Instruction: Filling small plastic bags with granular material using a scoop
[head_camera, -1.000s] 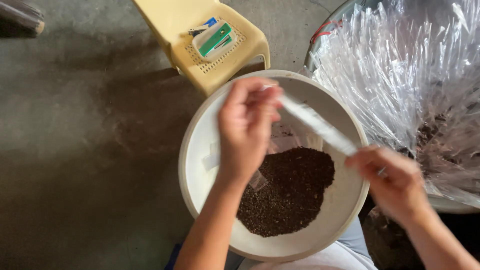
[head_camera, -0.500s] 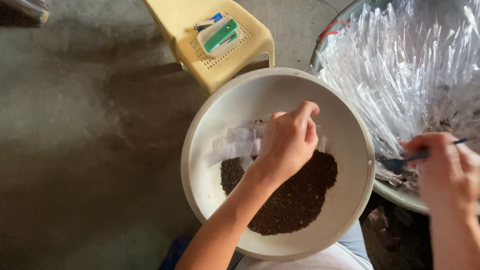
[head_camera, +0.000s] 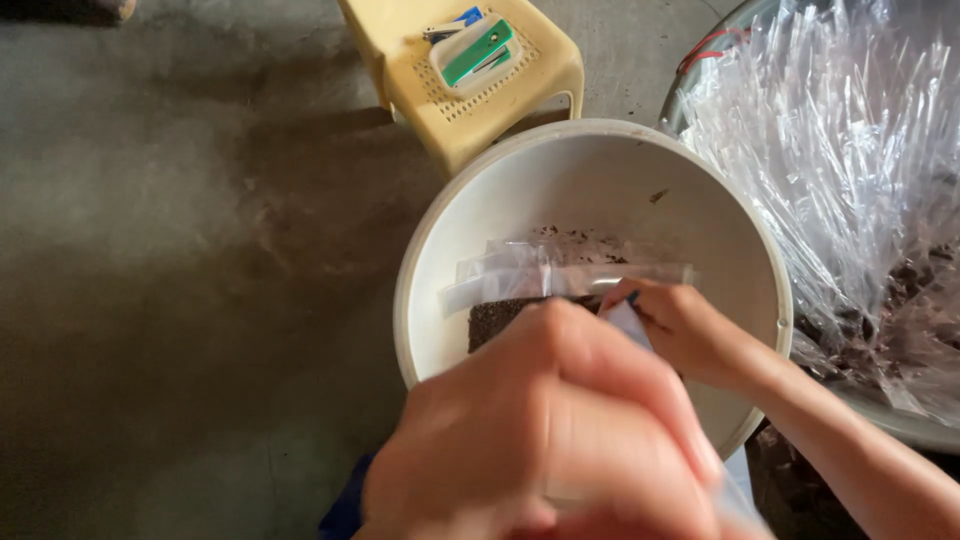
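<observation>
Here, a narrow clear plastic sleeve (head_camera: 560, 278) is lying inside the white bowl (head_camera: 600, 165), its long axis running roughly level across the bowl from the left wall toward the right, one end pointing at the bowl's left rim and the other at its right side. More clear sleeves are lying beside it, slightly fanned, on top of the dark granular fill (head_camera: 495, 318) sitting in the bowl's lower half.

The right hand (head_camera: 690, 335) is reaching into the bowl from the right, fingers curled together and resting against the sleeve's right end; whether it is pinching the plastic or only touching it is hard to tell. The left hand (head_camera: 545, 430) is looming large and blurred over the bowl's near rim, closed into a loose fist around a thin strip of clear plastic (head_camera: 630, 325) that is sticking up out of it toward the bowl's centre.

The bowl is round, smooth and matte, with dark crumbs dusting its inner wall. Beyond its far rim a small yellow plastic stool (head_camera: 470, 95) with a perforated top is carrying a white and green stapler-like tool (head_camera: 478, 50). To the bowl's right a heap of glossy, crinkled clear sleeves (head_camera: 840, 140) is filling a metal basin (head_camera: 690, 75). Left of the bowl the grey concrete floor (head_camera: 180, 250) is looking rough and stained.
</observation>
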